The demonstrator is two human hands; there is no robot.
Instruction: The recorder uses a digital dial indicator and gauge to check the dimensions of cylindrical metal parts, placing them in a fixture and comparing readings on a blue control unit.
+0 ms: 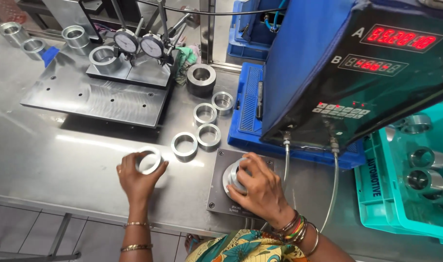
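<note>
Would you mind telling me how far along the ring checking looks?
Finished parts may be those in the teal crate, though that is unclear. In hand: the right hand holds a ring on the gauge block; the left hand holds another ring. Left: four loose rings on the table.

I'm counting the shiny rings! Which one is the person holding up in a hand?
The ring in the left hand, pinched at its rim. The four loose rings beside it lie flat on the table, untouched.
</note>
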